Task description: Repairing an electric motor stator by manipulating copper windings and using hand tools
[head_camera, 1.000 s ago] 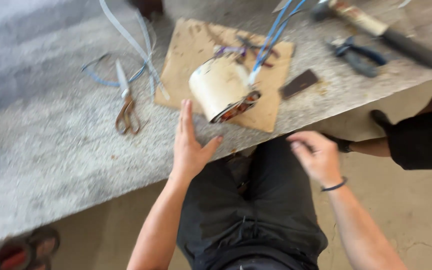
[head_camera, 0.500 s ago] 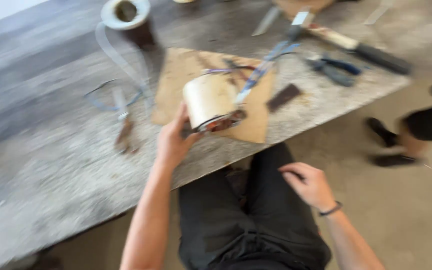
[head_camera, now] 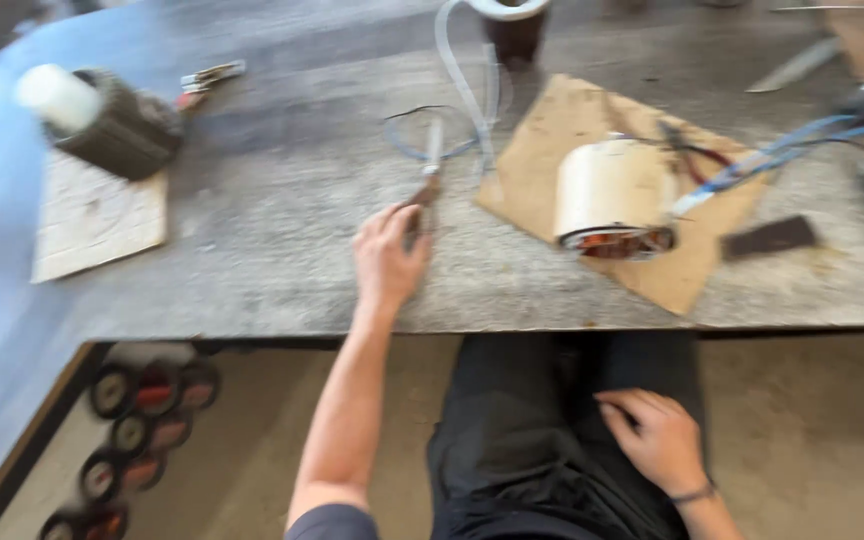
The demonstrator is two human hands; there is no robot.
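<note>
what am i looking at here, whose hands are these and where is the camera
The camera sits on a person's head and looks down at their own two bare hands. The left hand lies on a grey workbench, touching the handles of a pair of scissors. The right hand rests on the person's lap and holds nothing. On the bench lie a cardboard sheet, a pale wrapped motor winding with blue wires, and a second winding far left. The picture is blurred, so the grip is unclear.

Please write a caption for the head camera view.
Left hand reaches the scissors on a grey workbench; right hand rests on the lap.
</note>
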